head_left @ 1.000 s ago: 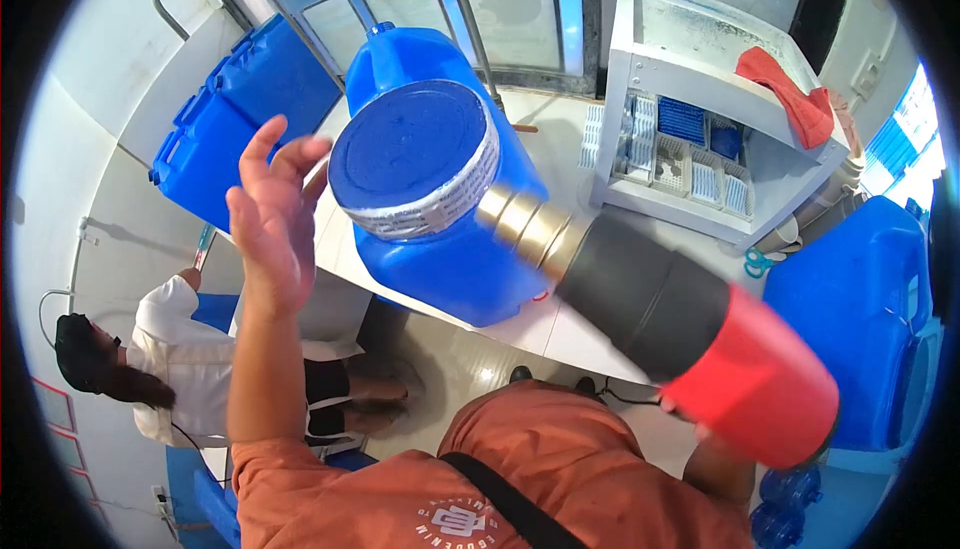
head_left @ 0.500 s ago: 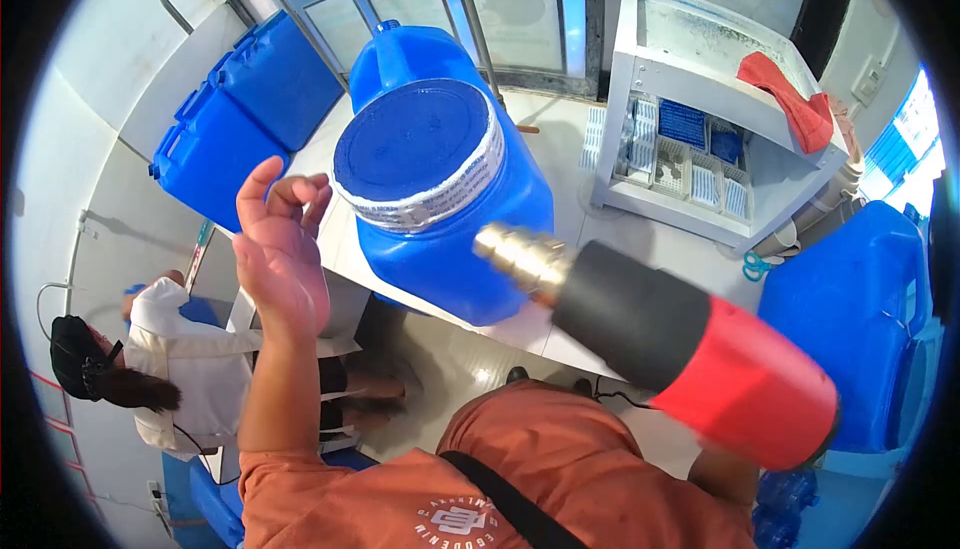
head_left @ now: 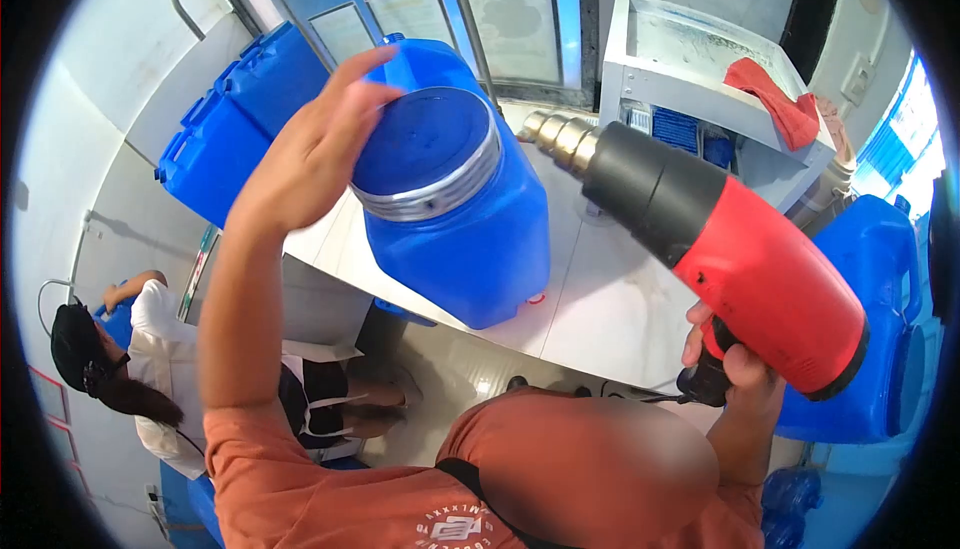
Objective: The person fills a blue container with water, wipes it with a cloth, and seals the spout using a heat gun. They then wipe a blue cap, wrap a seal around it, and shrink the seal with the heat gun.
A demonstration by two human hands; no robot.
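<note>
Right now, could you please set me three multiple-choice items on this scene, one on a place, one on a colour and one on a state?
1. Where does the left hand rest?
A. on the cap of the blue jug
B. on the white shelf unit
C. on the scissors

2. What colour is the rear body of the heat gun?
A. yellow
B. red
C. green

3. How does the right hand stand?
A. open and free
B. flat on the white counter
C. closed on the heat gun's handle

Answers:
1 A: the fingers curl over the cap's rim.
2 B: red behind a black front and a metal nozzle.
3 C: the fingers wrap the grip under the gun.
</note>
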